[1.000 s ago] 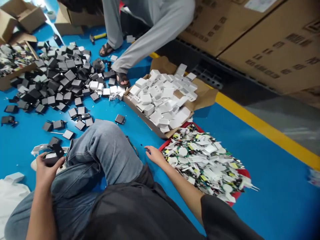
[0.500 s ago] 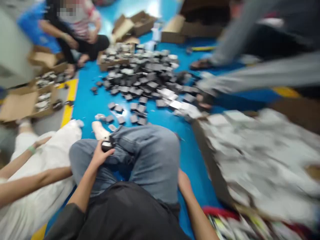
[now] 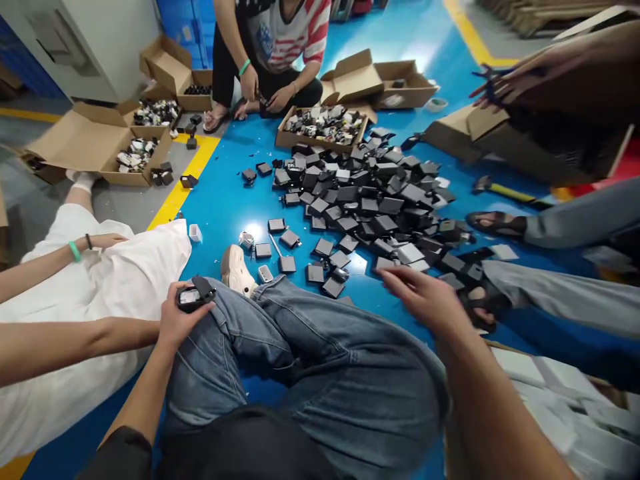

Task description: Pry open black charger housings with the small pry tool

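Observation:
My left hand is closed around a small black plastic case above my left knee. Its dark lid part stands up, and a pale inside shows. Out over the near right side of a heap of dark grey box-shaped cases reaches my right hand, fingers stretched and nothing visible in them. The fingertips are close to a grey case at the heap's edge; whether they touch it I cannot tell. Several loose cases lie on the blue floor before my legs, near a small white tray-like piece.
A shallow carton of mixed small parts adjoins the heap, near a seated person. More cartons stand left. A hammer lies right, by another person's feet. White boxes fill the lower right. A person in white sits beside me.
My right hand has come up from low beside my right hip and stretched forward to the heap. The left still holds the black case. The view has swung left and is sharper.

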`<state>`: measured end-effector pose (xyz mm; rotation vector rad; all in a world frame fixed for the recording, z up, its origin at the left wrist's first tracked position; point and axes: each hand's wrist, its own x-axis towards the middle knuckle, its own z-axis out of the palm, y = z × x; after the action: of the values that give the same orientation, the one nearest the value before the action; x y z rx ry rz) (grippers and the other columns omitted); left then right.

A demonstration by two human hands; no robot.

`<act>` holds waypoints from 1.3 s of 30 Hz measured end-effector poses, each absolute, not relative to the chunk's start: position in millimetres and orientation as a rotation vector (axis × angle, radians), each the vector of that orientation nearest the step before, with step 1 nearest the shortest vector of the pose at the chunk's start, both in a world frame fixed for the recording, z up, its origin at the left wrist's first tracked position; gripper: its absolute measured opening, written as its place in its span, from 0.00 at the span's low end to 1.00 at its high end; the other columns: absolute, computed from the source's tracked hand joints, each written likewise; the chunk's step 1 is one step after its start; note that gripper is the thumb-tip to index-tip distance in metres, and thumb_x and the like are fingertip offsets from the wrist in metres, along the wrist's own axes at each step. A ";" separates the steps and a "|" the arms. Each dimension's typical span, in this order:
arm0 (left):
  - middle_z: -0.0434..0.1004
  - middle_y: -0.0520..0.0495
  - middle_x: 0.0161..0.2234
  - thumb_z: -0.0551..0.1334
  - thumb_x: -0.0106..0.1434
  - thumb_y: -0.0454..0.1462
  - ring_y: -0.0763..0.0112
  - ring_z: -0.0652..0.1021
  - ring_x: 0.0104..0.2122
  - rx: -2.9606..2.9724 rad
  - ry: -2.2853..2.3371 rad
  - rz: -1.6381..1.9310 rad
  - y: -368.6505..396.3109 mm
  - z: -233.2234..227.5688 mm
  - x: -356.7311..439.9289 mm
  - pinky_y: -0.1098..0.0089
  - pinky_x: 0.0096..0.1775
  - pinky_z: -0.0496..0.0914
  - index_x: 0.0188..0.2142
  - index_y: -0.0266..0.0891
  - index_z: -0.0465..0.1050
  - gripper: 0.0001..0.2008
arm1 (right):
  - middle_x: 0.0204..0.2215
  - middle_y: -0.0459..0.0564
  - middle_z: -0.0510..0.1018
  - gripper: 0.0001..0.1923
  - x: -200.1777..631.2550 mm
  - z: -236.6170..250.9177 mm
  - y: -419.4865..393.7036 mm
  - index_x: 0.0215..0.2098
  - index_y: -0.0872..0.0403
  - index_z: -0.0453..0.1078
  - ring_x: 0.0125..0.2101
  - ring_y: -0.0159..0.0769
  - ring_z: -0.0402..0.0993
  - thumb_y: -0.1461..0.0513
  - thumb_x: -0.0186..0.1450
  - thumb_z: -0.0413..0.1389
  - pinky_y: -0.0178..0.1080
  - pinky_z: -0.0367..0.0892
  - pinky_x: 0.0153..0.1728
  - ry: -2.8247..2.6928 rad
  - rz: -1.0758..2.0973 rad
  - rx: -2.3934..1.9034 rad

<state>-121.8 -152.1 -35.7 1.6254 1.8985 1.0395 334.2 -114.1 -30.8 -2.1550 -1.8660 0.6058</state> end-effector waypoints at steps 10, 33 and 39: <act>0.78 0.49 0.37 0.70 0.50 0.46 0.62 0.80 0.38 1.860 1.833 0.984 -147.6 -66.0 -126.7 0.65 0.39 0.74 0.42 0.43 0.67 0.22 | 0.45 0.56 0.74 0.16 131.4 -156.2 85.5 0.46 0.60 0.69 0.45 0.39 0.72 0.57 0.67 0.56 0.47 0.68 0.48 -2.121 0.945 -2.362; 0.77 0.49 0.37 0.67 0.53 0.49 0.65 0.79 0.38 1.517 2.012 1.300 -151.7 -58.3 -122.7 0.66 0.41 0.72 0.43 0.43 0.69 0.21 | 0.24 0.47 0.70 0.17 137.7 -12.6 -57.8 0.38 0.54 0.73 0.25 0.33 0.68 0.50 0.66 0.51 0.36 0.65 0.28 -1.998 0.960 -1.174; 0.75 0.47 0.39 0.66 0.56 0.46 0.65 0.77 0.40 1.653 2.034 1.315 -161.9 -55.3 -122.8 0.65 0.45 0.71 0.42 0.41 0.68 0.18 | 0.37 0.54 0.75 0.12 118.9 4.1 -81.7 0.41 0.54 0.71 0.36 0.36 0.73 0.57 0.67 0.49 0.36 0.68 0.35 -2.277 1.173 -0.855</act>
<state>-122.8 -161.9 -55.3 1.6528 2.0336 1.3145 118.9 -81.7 4.1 -0.8545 -2.2766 1.1729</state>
